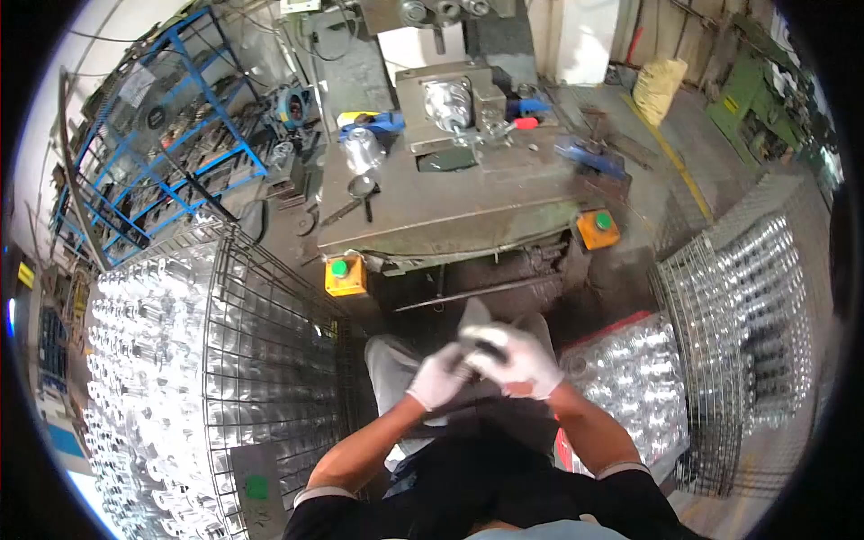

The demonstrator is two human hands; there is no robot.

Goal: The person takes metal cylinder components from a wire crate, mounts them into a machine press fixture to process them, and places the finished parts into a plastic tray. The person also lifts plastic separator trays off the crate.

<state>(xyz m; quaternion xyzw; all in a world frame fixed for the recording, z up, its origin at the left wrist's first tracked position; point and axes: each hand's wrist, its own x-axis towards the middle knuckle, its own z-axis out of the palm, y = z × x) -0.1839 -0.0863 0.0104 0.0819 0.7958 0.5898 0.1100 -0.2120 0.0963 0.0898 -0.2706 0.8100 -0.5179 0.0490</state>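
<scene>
My left hand point(441, 376) and my right hand point(515, 362), both in white gloves, meet above my lap, in front of the machine table. Motion smears the fingers. Both hands look closed around a small pale and dark object point(486, 347), too blurred to name. On the machine table point(468, 202) a shiny metal part point(448, 106) sits in the fixture under the spindles. Another shiny metal part point(364, 151) stands to its left, near a round-headed tool point(362, 187). A red-tipped tool point(526, 123) lies right of the fixture.
Orange boxes with green buttons point(346, 276) point(598, 229) flank the table's front. A wire cage point(270, 333) full of shiny metal parts stands left. At right are a red crate point(621, 378) of similar parts and another wire cage point(711, 351). A blue rack point(180, 117) stands behind left.
</scene>
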